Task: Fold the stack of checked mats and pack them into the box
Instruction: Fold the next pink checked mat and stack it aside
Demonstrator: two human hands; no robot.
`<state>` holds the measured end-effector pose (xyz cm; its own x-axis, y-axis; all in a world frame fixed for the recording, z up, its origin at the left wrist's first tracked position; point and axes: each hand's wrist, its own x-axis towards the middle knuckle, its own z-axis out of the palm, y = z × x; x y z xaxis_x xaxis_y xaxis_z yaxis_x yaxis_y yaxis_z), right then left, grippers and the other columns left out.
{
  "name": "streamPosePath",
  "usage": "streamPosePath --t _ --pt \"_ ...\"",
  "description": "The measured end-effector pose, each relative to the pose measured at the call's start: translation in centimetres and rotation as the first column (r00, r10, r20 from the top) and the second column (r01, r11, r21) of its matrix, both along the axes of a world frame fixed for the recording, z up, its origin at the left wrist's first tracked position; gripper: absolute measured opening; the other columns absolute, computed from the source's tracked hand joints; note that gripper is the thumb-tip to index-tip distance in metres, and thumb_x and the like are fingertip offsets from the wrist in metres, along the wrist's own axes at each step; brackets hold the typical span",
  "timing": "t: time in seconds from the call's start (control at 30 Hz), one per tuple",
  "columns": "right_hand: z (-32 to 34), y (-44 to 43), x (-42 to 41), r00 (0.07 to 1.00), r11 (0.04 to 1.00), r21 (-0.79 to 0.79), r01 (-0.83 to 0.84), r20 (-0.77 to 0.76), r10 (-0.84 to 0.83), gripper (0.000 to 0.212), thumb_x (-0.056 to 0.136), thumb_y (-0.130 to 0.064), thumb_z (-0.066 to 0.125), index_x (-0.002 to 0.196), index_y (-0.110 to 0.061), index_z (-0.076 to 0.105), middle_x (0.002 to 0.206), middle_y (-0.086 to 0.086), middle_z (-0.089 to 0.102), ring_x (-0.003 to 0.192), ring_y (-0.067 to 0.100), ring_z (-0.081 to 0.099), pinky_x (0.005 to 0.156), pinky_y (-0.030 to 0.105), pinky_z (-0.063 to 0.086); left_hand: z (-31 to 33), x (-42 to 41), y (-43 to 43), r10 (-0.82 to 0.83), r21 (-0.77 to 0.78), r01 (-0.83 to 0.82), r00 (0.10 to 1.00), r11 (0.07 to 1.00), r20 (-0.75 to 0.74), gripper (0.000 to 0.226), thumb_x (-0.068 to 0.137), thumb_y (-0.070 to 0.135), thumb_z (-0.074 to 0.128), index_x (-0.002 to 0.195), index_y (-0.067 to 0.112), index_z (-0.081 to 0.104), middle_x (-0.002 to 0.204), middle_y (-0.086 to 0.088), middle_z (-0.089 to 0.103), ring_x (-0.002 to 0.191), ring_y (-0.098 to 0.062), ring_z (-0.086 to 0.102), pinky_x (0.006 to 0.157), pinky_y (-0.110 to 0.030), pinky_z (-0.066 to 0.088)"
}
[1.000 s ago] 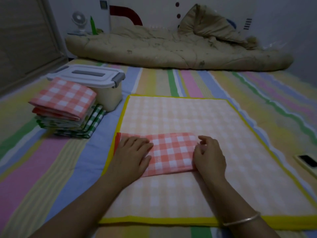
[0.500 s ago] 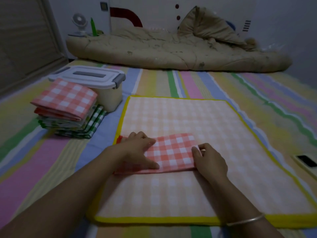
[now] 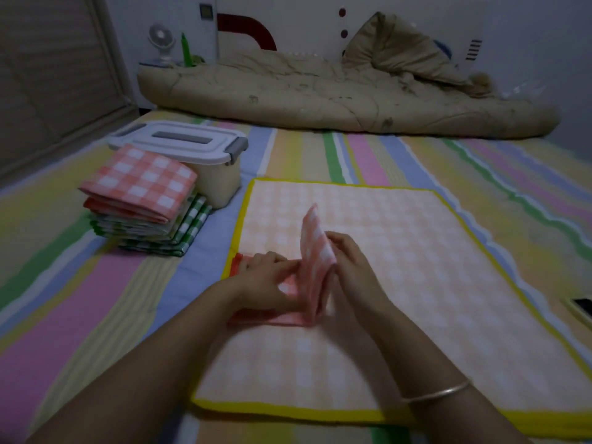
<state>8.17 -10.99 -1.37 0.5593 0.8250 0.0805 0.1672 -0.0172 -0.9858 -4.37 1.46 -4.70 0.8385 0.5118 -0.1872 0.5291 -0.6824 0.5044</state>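
Centrally, the red checked mat (image 3: 315, 248) sits half folded on the yellow-edged spread mat (image 3: 416, 251). The left hand (image 3: 266, 278) presses its flat half down, fingers laid out; the right hand (image 3: 352, 270) grips the other half, raised upright. The folded stack (image 3: 144, 213) lies at ten o'clock, just beside the lidded box (image 3: 221, 184).

Count at this frame
There were two hands, left hand (image 3: 266, 280) and right hand (image 3: 355, 270); one red checked mat (image 3: 315, 238), one yellow-edged mat (image 3: 416, 251), one folded stack (image 3: 144, 206) (layers uncountable), one lidded box (image 3: 221, 184), one quilt (image 3: 320, 91), one fan (image 3: 161, 43).
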Motion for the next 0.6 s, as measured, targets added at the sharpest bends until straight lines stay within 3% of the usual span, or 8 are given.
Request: streamPosePath --t 0.03,0.1,0.13,0.2,0.3,0.43,0.5,0.6 --pt "-0.2 0.7 -0.6 0.997 0.999 -0.025 -0.043 0.064 0.045 0.026 0.101 -0.023 0.047 0.124 -0.016 0.056 0.12 -0.004 0.06 0.105 0.005 0.056 0.089 0.012 0.044 0.0 -0.6 0.2 0.142 -0.325 -0.066 0.967 0.944 0.214 0.067 0.087 0.038 0.067 0.147 0.028 0.038 0.134 0.003 0.054 0.119 -0.01 0.051 0.096 -0.027 0.04" --pt "-0.8 2.4 -1.9 0.942 0.979 -0.166 -0.12 0.294 0.165 0.045 0.102 -0.036 0.043 0.143 -0.017 0.042 0.142 -0.005 0.044 0.13 0.006 0.04 0.109 0.017 0.027 0.4 -2.1 1.5 0.606 -0.842 -0.015 0.701 0.54 0.376 0.045 0.099 0.007 0.049 0.141 0.02 0.046 0.124 0.002 0.064 0.109 -0.011 0.061 0.085 -0.027 0.047" --pt "-1.4 3.3 -2.5 0.874 0.953 -0.275 -0.123 0.425 0.236 0.053 0.102 -0.039 0.039 0.15 -0.016 0.031 0.155 0.0 0.03 0.142 0.01 0.025 0.116 0.021 0.016 0.5 -3.0 2.3 0.77 -0.936 0.079 0.546 0.344 0.329 0.042 0.1 0.003 0.042 0.14 0.018 0.046 0.126 -0.002 0.063 0.108 -0.015 0.062 0.084 -0.029 0.048" --pt "-2.8 4.5 -3.9 0.736 0.895 -0.439 -0.077 0.581 0.348 0.063 0.102 -0.047 0.03 0.155 -0.019 0.012 0.163 0.004 0.003 0.15 0.018 0.0 0.121 0.033 0.001 0.5 -4.5 3.6 0.901 -0.958 0.205 0.345 0.2 0.262 0.039 0.101 0.002 0.035 0.137 0.014 0.045 0.135 -0.011 0.055 0.107 -0.021 0.061 0.091 -0.035 0.047" --pt "-4.8 5.0 -5.5 0.578 0.837 -0.547 0.016 0.688 0.439 0.07 0.099 -0.057 0.02 0.156 -0.02 0.004 0.163 0.003 -0.007 0.149 0.02 -0.01 0.12 0.043 -0.007 0.0 -6.0 3.3 0.835 -0.898 0.041 0.352 0.438 0.424 0.035 0.103 0.006 0.035 0.136 0.011 0.046 0.139 -0.011 0.051 0.122 -0.023 0.054 0.099 -0.031 0.044" --pt "-6.8 4.8 -6.3 0.479 0.865 -0.493 0.095 0.784 0.395 0.09 0.079 -0.065 -0.006 0.156 -0.019 0.006 0.163 0.006 -0.003 0.15 0.022 -0.009 0.119 0.047 -0.008 -2.5 -6.9 2.0 0.318 -0.262 -0.193 0.723 0.945 0.613 0.033 0.104 0.022 0.038 0.137 0.02 0.037 0.151 -0.003 0.035 0.139 -0.014 0.034 0.114 -0.024 0.031" --pt "-7.4 4.7 -6.6 0.452 0.89 -0.441 0.112 0.821 0.35 0.09 0.08 -0.063 -0.006 0.155 -0.016 0.011 0.162 0.009 0.002 0.15 0.026 -0.005 0.118 0.048 -0.009 -3.7 -6.9 1.6 0.073 0.113 -0.119 0.936 0.986 0.346 0.067 0.094 0.057 0.011 0.15 0.021 0.019 0.159 0.005 0.008 0.147 -0.006 0.004 0.122 -0.029 0.005" --pt "-6.7 5.3 -5.9 0.492 0.824 -0.565 0.055 0.733 0.47 0.087 0.081 -0.061 0.001 0.155 -0.018 0.014 0.163 0.008 0.002 0.15 0.025 -0.004 0.119 0.046 -0.008 -5.0 -7.4 1.4 0.034 0.39 -0.07 0.994 0.918 0.1 0.108 0.069 0.073 -0.033 0.155 0.019 0.002 0.16 0.007 -0.013 0.146 -0.004 -0.016 0.119 -0.029 -0.009"
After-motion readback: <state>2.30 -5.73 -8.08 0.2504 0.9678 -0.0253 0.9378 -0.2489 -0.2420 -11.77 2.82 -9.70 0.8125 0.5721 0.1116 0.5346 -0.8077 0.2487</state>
